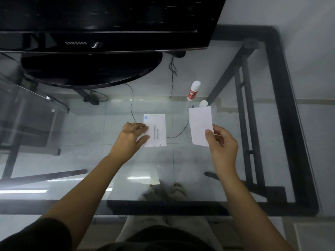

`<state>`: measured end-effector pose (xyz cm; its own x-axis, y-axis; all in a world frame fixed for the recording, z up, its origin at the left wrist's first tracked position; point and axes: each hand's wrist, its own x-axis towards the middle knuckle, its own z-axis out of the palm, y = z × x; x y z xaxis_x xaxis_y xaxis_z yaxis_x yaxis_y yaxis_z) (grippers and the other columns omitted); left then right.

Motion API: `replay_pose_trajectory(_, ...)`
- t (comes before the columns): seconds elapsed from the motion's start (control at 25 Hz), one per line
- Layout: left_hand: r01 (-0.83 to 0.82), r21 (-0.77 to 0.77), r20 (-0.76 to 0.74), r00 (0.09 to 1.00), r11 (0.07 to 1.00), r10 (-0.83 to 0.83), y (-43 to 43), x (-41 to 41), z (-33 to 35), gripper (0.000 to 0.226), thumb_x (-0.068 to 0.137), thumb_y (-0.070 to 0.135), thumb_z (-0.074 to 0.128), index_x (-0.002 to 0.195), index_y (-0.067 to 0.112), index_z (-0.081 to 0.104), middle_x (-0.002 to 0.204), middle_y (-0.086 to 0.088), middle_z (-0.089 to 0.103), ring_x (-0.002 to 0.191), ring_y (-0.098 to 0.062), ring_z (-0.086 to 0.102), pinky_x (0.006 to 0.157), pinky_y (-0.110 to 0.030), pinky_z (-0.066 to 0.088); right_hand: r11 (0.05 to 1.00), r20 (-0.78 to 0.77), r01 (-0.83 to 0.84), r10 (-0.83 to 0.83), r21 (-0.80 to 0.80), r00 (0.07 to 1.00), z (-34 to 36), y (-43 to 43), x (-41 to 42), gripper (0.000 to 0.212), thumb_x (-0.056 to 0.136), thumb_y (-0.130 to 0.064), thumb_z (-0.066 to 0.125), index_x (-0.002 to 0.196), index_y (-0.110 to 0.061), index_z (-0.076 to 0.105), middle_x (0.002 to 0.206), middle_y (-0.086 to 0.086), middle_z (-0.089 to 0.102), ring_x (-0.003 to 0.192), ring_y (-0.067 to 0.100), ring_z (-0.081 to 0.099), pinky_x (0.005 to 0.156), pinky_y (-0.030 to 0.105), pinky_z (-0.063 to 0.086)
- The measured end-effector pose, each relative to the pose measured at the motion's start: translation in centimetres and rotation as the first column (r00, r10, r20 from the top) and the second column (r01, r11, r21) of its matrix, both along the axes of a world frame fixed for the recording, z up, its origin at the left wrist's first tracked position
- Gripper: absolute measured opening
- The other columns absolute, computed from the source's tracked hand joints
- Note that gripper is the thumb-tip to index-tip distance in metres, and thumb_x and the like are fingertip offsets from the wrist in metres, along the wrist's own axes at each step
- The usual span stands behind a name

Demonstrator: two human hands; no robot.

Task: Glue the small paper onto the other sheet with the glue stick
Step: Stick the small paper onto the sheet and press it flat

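Note:
A printed sheet (158, 129) with a small blue logo lies flat on the glass table. My left hand (130, 137) rests on its left edge, fingers spread over the paper. My right hand (221, 142) holds a blank white paper (200, 125) lifted above the table, pinched at its lower right corner between thumb and fingers. A glue stick (193, 90), white with a red label, lies on the glass beyond the blank paper. A small white round cap (203, 103) sits just behind the held paper's top edge.
A black monitor (101, 42) on a round base (90, 69) stands at the back left. Thin black cables (171, 84) run under the glass. The table's black frame (282, 105) borders the right and near edges (163, 207).

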<state>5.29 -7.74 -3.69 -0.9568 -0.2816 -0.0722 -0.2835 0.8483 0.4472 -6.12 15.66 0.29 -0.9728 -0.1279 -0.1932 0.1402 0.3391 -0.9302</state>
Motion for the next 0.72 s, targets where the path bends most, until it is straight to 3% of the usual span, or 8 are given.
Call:
replay_pose_trajectory(0.2, 0.026, 0.046, -0.061, 0.998, 0.999, -0.024, 3.2, -2.6, -0.5, 0.031, 0.081, 0.01, 0.07, 0.108, -0.004, 0.065, 0.111, -0.021, 0.066, 0.096, -0.039, 0.057, 0.086, -0.04, 0.048, 0.994, -0.087, 0.109, -0.109, -0.01, 0.99, 0.3, 0.5, 0.8, 0.025, 0.083, -0.017, 0.066, 0.108, -0.019, 0.064, 0.098, -0.008, 0.064, 0.085, -0.006, 0.061, 0.065, 0.007, 0.048)
replay_pose_trajectory(0.4, 0.038, 0.064, -0.069, 0.997, 0.997, -0.034, 4.0, -3.2, -0.6, 0.033, 0.085, 0.014, 0.066, 0.114, -0.002, 0.062, 0.118, -0.019, 0.063, 0.103, -0.036, 0.055, 0.091, -0.037, 0.045, 0.996, -0.214, 0.091, -0.089, 0.001, 0.973, 0.5, 0.5, 1.4, 0.022, 0.082, -0.013, 0.067, 0.103, -0.02, 0.066, 0.094, -0.005, 0.063, 0.084, -0.006, 0.061, 0.065, 0.008, 0.049)
replay_pose_trajectory(0.52, -0.101, 0.206, -0.102, 0.987, 0.973, 0.124, 4.2, -3.2, 0.3, 0.036, 0.09, 0.023, 0.058, 0.121, 0.004, 0.058, 0.124, -0.012, 0.059, 0.105, -0.021, 0.055, 0.09, -0.018, 0.045, 1.0, -0.409, -0.006, 0.013, 0.019, 0.912, 0.4, 0.0, 1.7, 0.019, 0.081, -0.008, 0.067, 0.1, -0.009, 0.069, 0.082, 0.0, 0.06, 0.075, 0.003, 0.059, 0.066, 0.01, 0.049)
replay_pose_trajectory(0.56, -0.2, 0.346, -0.091, 0.965, 0.917, 0.245, 4.3, -3.2, 1.1, 0.034, 0.091, 0.027, 0.056, 0.119, 0.009, 0.06, 0.12, -0.007, 0.062, 0.1, -0.015, 0.058, 0.083, -0.008, 0.045, 0.997, -0.469, -0.063, 0.08, 0.052, 0.88, 0.2, -0.2, 1.9, 0.018, 0.081, -0.008, 0.067, 0.099, -0.006, 0.069, 0.08, 0.003, 0.06, 0.073, 0.007, 0.058, 0.065, 0.012, 0.049)
replay_pose_trajectory(0.6, -0.283, 0.539, -0.034, 0.934, 0.793, 0.357, 4.4, -3.3, 2.0, 0.032, 0.091, 0.034, 0.054, 0.114, 0.014, 0.063, 0.111, 0.0, 0.067, 0.095, -0.013, 0.062, 0.076, -0.005, 0.046, 0.987, -0.51, -0.122, 0.158, 0.105, 0.846, 0.0, -0.4, 2.1, 0.017, 0.082, -0.01, 0.067, 0.098, -0.005, 0.07, 0.079, 0.005, 0.059, 0.072, 0.009, 0.057, 0.064, 0.014, 0.049)
replay_pose_trajectory(0.68, -0.303, 0.854, 0.104, 0.896, 0.423, 0.432, 4.5, -3.4, 3.7, 0.032, 0.083, 0.045, 0.06, 0.102, 0.021, 0.068, 0.092, 0.006, 0.074, 0.089, -0.014, 0.068, 0.071, -0.011, 0.05, 0.95, -0.561, -0.189, 0.301, 0.249, 0.771, -0.4, -1.0, 2.6, 0.019, 0.083, -0.012, 0.066, 0.1, -0.006, 0.07, 0.079, 0.009, 0.06, 0.075, 0.018, 0.059, 0.064, 0.02, 0.051)
replay_pose_trajectory(0.72, -0.276, 0.892, 0.109, 0.9, 0.358, 0.422, 4.5, -3.5, 4.1, 0.032, 0.078, 0.045, 0.064, 0.097, 0.019, 0.069, 0.086, 0.004, 0.074, 0.087, -0.016, 0.069, 0.071, -0.015, 0.052, 0.928, -0.583, -0.195, 0.353, 0.316, 0.732, -0.6, -1.4, 2.9, 0.019, 0.082, -0.011, 0.067, 0.101, -0.006, 0.07, 0.078, 0.01, 0.061, 0.074, 0.021, 0.059, 0.063, 0.023, 0.052)
